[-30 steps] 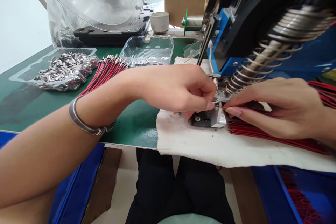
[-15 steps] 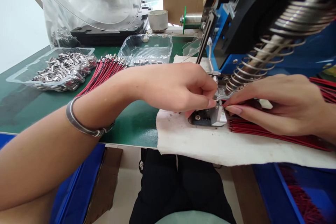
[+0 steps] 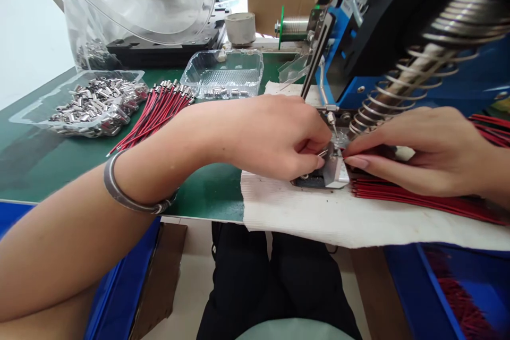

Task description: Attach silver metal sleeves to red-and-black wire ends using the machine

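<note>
pinching a small metal piece point(image 3: 323, 153) between thumb and forefinger, the left hand point(image 3: 274, 135) sits at the near-left side of the metal fixture point(image 3: 337, 170). the right hand point(image 3: 422, 154) meets it from the other side, thumb and forefinger brought together on what looks like a red lead point(image 3: 345, 156), of which only a sliver shows. whether metal piece and lead are joined, i cannot tell; the contact is too small and partly covered. a thin nozzle point(image 3: 333, 121) of the blue machine point(image 3: 366, 93) points down just above the fixture.

as for progress, a fanned bundle of red and black wires point(image 3: 159, 111) lies on the green table point(image 3: 207, 191), metal caps on its far ends, so those look finished. many are left, i judge: loose metal cylinders point(image 3: 98, 103) heap in the left clear tray point(image 3: 30, 117), and a few more lie in the second clear tray point(image 3: 223, 66). a stack of red wires point(image 3: 402, 201) rests on the white cloth point(image 3: 295, 207) under the right hand, apparently waiting, though its far ends are out of sight. the piece at the fixture seems partway through.
</note>
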